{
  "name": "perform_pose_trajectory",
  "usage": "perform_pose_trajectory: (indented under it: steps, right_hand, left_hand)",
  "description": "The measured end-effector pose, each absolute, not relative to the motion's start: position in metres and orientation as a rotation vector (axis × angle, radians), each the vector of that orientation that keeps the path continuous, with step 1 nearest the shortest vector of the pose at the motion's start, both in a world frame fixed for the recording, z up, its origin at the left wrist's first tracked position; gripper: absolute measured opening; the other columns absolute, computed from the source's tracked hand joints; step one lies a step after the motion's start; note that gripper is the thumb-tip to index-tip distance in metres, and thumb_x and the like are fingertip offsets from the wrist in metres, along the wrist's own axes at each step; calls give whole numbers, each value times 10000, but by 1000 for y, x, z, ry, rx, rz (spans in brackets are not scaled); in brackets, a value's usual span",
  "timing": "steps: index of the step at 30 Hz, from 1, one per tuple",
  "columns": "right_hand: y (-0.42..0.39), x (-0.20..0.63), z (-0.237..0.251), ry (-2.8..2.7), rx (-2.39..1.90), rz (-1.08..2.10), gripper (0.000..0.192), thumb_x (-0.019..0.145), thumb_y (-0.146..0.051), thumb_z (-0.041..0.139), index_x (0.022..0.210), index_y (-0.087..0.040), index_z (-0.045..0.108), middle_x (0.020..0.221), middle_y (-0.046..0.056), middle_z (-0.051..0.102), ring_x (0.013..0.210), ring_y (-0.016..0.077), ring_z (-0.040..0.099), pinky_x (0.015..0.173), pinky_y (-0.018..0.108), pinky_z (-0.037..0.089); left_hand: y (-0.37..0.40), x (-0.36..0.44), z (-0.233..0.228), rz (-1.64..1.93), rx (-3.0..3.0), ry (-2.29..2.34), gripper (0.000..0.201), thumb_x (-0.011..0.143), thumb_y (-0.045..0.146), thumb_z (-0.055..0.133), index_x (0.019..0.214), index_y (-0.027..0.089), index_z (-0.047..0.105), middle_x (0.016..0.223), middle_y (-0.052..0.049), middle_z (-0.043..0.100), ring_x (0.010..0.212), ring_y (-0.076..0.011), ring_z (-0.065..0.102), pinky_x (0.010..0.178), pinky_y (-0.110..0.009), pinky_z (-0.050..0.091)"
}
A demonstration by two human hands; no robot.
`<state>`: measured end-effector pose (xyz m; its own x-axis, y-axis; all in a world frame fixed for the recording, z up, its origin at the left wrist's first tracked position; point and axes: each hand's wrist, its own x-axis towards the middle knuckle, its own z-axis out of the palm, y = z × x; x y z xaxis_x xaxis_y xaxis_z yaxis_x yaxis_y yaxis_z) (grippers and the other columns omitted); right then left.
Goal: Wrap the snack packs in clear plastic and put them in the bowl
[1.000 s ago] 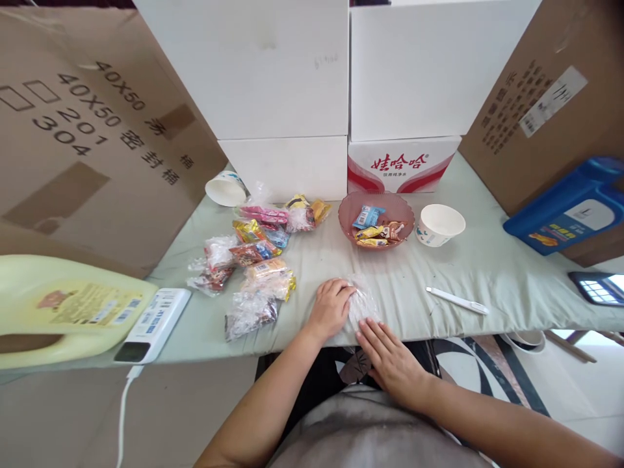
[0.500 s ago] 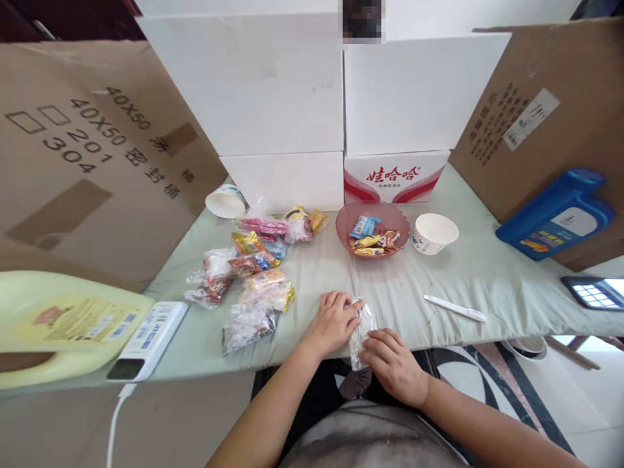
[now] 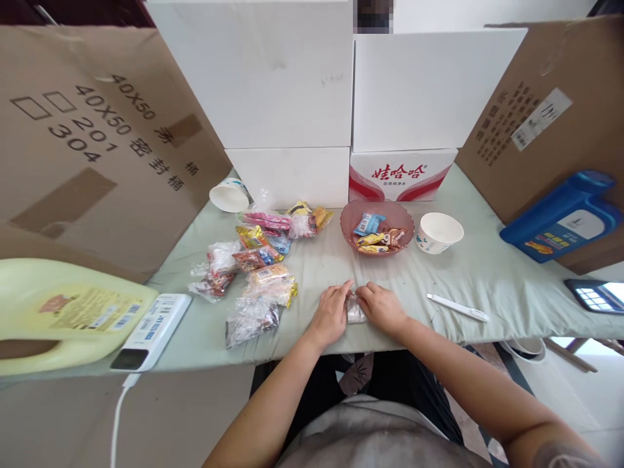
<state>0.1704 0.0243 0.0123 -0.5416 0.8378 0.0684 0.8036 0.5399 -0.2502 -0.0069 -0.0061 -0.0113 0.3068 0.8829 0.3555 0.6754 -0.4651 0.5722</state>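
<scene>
My left hand (image 3: 331,313) and my right hand (image 3: 383,307) meet on the green-covered table (image 3: 487,279), near its front edge. Between them they pinch a small folded clear plastic bag (image 3: 355,310), mostly hidden by the fingers. To the left lies a spread of clear bags with wrapped snacks (image 3: 256,266). A pink bowl (image 3: 376,221) with several wrapped sweets stands behind the hands, with a white paper cup (image 3: 439,232) upright on its right.
A white pen (image 3: 457,307) lies right of my hands. A second paper cup (image 3: 229,194) lies on its side at the back left. White boxes (image 3: 302,97) and brown cartons wall the back. A yellow jug (image 3: 63,312), a white power bank (image 3: 151,328), a blue jug (image 3: 565,214) and a phone (image 3: 597,296) lie at the sides.
My right hand has moved from the table edge up onto the cloth beside my left hand. The clear bag went from lying flat to a small folded bundle between both hands.
</scene>
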Motion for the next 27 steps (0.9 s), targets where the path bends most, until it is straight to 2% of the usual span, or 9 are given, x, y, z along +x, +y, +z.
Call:
perform_pose_trajectory:
  steps: [2,5,7,10,12,15,18,21,27]
  right_hand:
    - [23,167,7,-2609,-1412,214,188,960,-233,462,1057,-176,612,942,78,620,833,184,597,714,274,423]
    - [18,165,1,-2577,-1411,141,209,968,-229,435,1068,-173,611,932,81,610,823,190,586,710,283,422]
    - [17,165,-1,-2566,-1396,130,219,968,-221,428,1091,-173,602,929,80,609,817,190,582,703,285,422]
    - [21,169,0,-2532,-1405,125,242,960,-244,445,1151,-171,575,943,87,607,832,200,572,706,295,431]
    - [26,177,3,-2459,-1476,75,250,944,-258,474,1149,-157,575,952,104,603,870,225,560,741,324,442]
    - [28,188,8,-2309,-1515,-37,230,909,-187,490,1107,-131,592,1049,150,595,1013,279,521,854,406,436]
    - [19,190,8,-2387,-1186,37,255,895,-146,480,1126,-142,587,1196,148,564,1173,276,452,969,430,402]
    - [7,183,1,-2543,-923,184,208,903,-163,502,1084,-167,605,1175,99,590,1107,225,493,948,375,432]
    - [-4,180,3,-2670,-1034,245,148,903,-165,525,1003,-175,633,960,63,624,890,191,525,830,319,463]
  left_hand:
    - [-8,-7,-9,988,2267,1425,524,845,45,373,1345,193,422,1098,-95,612,1041,-223,535,933,-440,452]
    - [-13,-6,-2,1075,2335,1436,285,887,120,418,1108,195,582,1085,-95,614,1063,-224,540,944,-425,447]
    - [-15,-4,2,1001,2446,1353,174,897,166,465,962,205,622,1025,-75,637,1056,-217,554,953,-415,436]
    - [-15,0,6,795,2512,1323,95,870,189,534,873,212,627,1001,-52,652,1060,-216,564,972,-432,407]
    - [-13,2,6,743,2475,1396,54,839,193,578,866,208,622,1019,-49,642,1086,-224,549,990,-446,386]
    - [-11,2,5,741,2432,1448,107,800,202,618,907,204,616,1053,-55,618,1124,-240,514,1002,-443,384]
    - [-11,1,2,773,2422,1463,221,768,214,632,985,184,603,1096,-84,600,1137,-265,500,1014,-461,392]
    - [-13,-1,-2,818,2426,1493,290,757,193,604,1044,163,579,1103,-108,596,1124,-280,512,1002,-477,416]
    - [-18,-9,-9,888,2478,1524,248,805,196,552,1052,175,570,1120,-116,595,1110,-289,535,964,-487,458]
